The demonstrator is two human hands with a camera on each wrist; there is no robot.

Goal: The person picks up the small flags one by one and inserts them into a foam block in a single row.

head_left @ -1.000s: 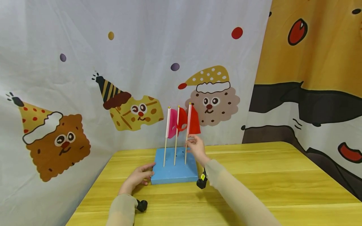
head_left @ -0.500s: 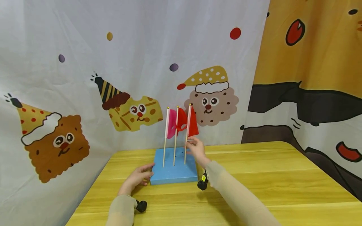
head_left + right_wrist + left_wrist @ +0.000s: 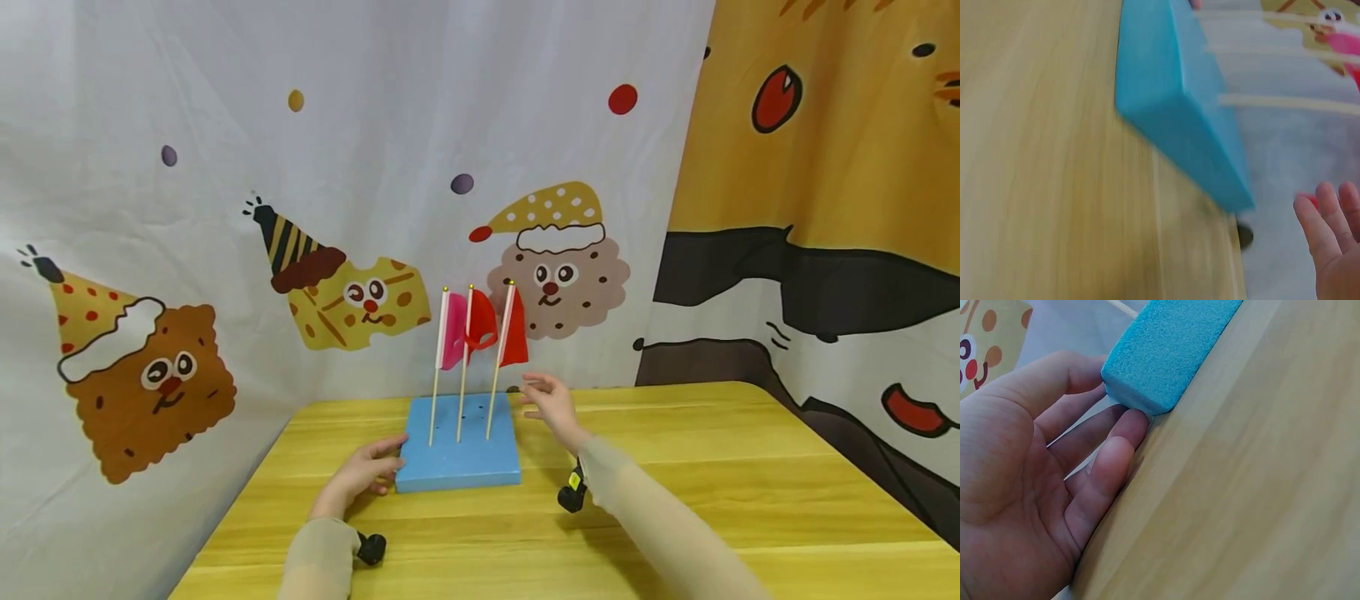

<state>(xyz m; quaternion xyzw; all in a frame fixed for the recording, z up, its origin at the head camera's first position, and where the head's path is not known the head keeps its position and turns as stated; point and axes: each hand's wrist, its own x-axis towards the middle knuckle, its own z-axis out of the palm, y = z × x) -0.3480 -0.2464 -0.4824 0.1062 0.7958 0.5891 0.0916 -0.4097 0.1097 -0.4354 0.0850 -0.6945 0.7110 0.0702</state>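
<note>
A blue foam block (image 3: 465, 468) lies flat with three small flags standing in it on thin wooden sticks. From the left come a pink flag (image 3: 453, 329), a red flag (image 3: 482, 321) whose cloth is curled, and another red flag (image 3: 516, 340), its stick leaning right at the top. My left hand (image 3: 362, 475) touches the block's left side; in the left wrist view its thumb and fingers lie loosely bent against the foam corner (image 3: 1147, 362). Beside the right-hand flag, my right hand (image 3: 552, 408) is apart from its stick, fingers spread and holding nothing.
The block sits toward the back of a yellow wood-grain table (image 3: 660, 467). Behind it hangs a white curtain (image 3: 360, 167) printed with cartoon food. Small dark holes (image 3: 462, 417) show in the block's top. A small dark round shape (image 3: 1244, 235) is near the table's back edge.
My right hand has let go of the rightmost red flag's stick and moved off to the right. That flag now tilts more to the right. My left hand stays at the block.
</note>
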